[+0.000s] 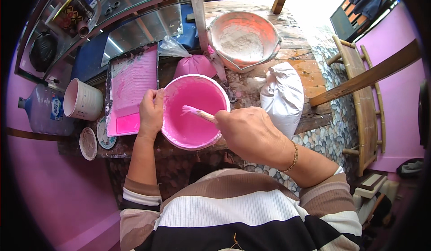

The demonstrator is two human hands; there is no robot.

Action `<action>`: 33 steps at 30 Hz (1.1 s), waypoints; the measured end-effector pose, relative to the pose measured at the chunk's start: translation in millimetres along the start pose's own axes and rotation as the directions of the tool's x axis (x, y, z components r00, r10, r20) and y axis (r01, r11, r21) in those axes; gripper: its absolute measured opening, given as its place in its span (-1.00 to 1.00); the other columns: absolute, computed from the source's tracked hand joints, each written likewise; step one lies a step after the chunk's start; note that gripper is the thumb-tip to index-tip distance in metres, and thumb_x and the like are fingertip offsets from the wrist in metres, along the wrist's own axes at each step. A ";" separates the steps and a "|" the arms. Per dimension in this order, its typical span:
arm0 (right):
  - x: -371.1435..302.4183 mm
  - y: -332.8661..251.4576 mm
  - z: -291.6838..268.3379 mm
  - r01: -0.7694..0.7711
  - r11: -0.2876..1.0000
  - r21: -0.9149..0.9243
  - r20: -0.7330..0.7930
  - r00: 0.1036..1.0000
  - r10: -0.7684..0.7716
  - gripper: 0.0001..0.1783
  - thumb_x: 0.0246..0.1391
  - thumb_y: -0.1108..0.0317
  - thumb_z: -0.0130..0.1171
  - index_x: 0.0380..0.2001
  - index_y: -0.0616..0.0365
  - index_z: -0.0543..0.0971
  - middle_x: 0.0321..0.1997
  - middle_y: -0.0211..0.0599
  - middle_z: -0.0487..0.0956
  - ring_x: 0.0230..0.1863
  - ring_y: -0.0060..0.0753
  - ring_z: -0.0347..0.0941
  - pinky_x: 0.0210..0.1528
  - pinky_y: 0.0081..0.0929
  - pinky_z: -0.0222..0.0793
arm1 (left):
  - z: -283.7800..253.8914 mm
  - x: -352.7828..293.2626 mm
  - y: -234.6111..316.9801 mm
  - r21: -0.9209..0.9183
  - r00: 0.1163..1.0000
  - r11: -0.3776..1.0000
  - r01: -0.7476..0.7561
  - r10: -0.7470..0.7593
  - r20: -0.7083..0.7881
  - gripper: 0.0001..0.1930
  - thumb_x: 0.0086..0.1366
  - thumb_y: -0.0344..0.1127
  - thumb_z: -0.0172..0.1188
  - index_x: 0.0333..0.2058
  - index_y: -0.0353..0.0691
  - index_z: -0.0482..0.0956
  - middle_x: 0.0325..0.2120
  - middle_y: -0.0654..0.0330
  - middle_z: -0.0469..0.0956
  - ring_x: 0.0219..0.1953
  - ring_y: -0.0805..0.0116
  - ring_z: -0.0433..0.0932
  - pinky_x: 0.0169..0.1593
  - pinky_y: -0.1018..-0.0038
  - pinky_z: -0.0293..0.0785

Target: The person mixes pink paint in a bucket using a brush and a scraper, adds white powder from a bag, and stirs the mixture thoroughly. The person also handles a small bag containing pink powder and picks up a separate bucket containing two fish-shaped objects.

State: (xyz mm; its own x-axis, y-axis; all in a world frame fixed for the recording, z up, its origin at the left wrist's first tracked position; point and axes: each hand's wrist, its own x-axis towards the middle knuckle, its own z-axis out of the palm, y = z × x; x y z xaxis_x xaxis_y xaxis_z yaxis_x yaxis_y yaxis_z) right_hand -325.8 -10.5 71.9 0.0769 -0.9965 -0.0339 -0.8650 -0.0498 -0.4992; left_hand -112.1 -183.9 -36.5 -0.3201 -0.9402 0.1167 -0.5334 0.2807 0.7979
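Note:
A white bucket [200, 76] with pink paint [193, 132] in it stands at the table's near edge. My left hand [151, 111] is closed on the bucket's left rim. My right hand [251, 132] grips a short pale stick [204, 115] with a frayed, pink-stained tip, held at a slant over the bucket's right side. Whether the tip touches the paint I cannot tell. Left of the bucket lies a pink-coated paint tray [134, 78] with a pool of pink at its near end. Behind the bucket sits a clear plastic bag of pink material [194, 66].
An orange bucket of white powder [240, 44] stands at the back, with a white sack [282, 96] to its right. Beside the tray are a pale pail [83, 99], two small lids or dishes, and a large water bottle [45, 111]. A wooden post [368, 73] slants across the right.

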 end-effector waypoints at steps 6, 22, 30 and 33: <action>0.4 4.4 7.3 0.106 0.994 0.005 0.002 0.994 -0.106 -0.88 -0.04 0.48 0.06 -0.39 0.25 0.52 -0.57 -0.10 0.56 -0.45 -0.06 0.57 -0.41 -0.17 0.43 | 0.8 1.4 -1.7 -0.002 0.998 0.999 -0.053 0.053 0.022 -0.70 0.38 -0.19 0.06 -0.39 -0.34 0.44 -0.50 0.04 0.54 -0.44 0.33 0.47 -0.31 0.35 0.40; 17.5 0.4 -20.1 0.203 0.977 -0.070 0.135 0.972 -0.193 -0.89 -0.17 0.49 0.13 -0.51 0.29 0.57 -0.56 -0.05 0.57 -0.45 -0.10 0.58 -0.40 -0.24 0.45 | 1.7 -1.3 -1.0 -0.029 1.000 0.999 -0.020 0.019 -0.010 -0.71 0.39 -0.20 0.05 -0.37 -0.36 0.45 -0.47 0.06 0.55 -0.41 0.36 0.46 -0.27 0.40 0.41; 4.8 -6.0 15.1 0.205 0.971 -0.122 -0.047 0.976 -0.212 -0.74 -0.15 0.47 0.09 -0.31 0.36 0.49 -0.48 -0.18 0.45 -0.49 -0.23 0.49 -0.45 -0.34 0.36 | -3.7 -9.1 -4.0 -0.021 0.999 0.999 0.032 -0.031 0.018 -0.71 0.41 -0.20 0.02 -0.38 -0.35 0.45 -0.50 0.19 0.50 -0.42 0.50 0.38 -0.30 0.48 0.38; 3.6 -0.6 17.3 0.199 0.979 -0.046 -0.082 0.976 -0.202 -0.74 -0.15 0.48 0.09 -0.31 0.36 0.48 -0.47 -0.14 0.43 -0.48 -0.22 0.48 -0.44 -0.33 0.37 | -3.8 -16.1 -3.4 -0.002 0.996 1.000 0.010 -0.011 -0.087 -0.74 0.39 -0.25 0.05 -0.40 -0.35 0.43 -0.44 0.16 0.50 -0.37 0.43 0.39 -0.26 0.41 0.38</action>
State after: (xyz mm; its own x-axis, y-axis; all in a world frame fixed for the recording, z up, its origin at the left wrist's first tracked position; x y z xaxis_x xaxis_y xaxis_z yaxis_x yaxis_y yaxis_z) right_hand -316.4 -12.9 57.1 0.2091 -0.9680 0.1386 -0.8544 -0.2497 -0.4556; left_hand -102.1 -170.5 -38.8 -0.2447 -0.9564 0.1596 -0.5353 0.2705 0.8001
